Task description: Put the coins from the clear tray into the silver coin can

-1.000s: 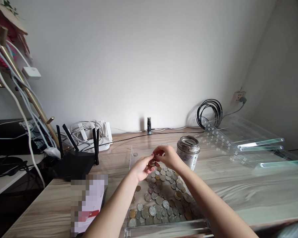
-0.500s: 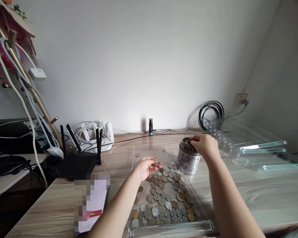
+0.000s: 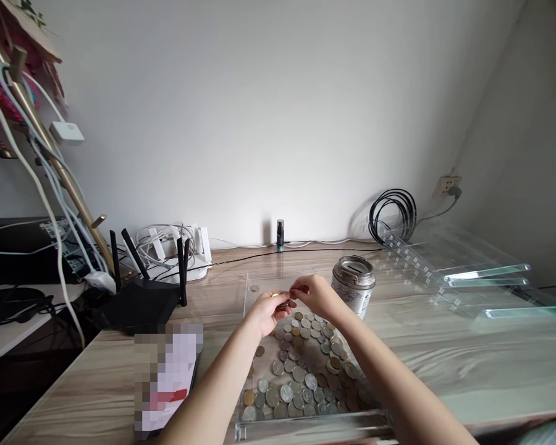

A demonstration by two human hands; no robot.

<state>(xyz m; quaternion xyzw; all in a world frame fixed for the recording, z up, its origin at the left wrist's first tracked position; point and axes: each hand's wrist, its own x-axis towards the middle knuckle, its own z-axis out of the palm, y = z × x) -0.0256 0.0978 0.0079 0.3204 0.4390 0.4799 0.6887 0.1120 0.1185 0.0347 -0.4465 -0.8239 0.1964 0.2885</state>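
Observation:
My left hand [image 3: 271, 312] is curled round a few coins [image 3: 283, 304] above a clear acrylic tray [image 3: 315, 422]. My right hand [image 3: 315, 293] has come up against its fingertips, thumb and fingers pinched on a coin that they mostly hide. Under both hands, many silver and brass-coloured coins [image 3: 286, 393] lie spread over the tray. Just right of the right wrist stands a patterned metal coin tin [image 3: 353, 287], upright, with a slot in its lid and a wire handle.
A phone [image 3: 171, 383], partly blurred out, lies left of the tray. Behind it are a black router [image 3: 141, 303] and white devices with cables [image 3: 178, 253]. A small dark bottle [image 3: 280, 236] stands by the wall. Clear acrylic panels [image 3: 486, 272] and a black cable coil [image 3: 392, 216] lie right.
My right hand has left the tin's lid and moved left to the coins in my left hand. The tin's slot now shows. My left hand stays nearly in place, its fingers more closed.

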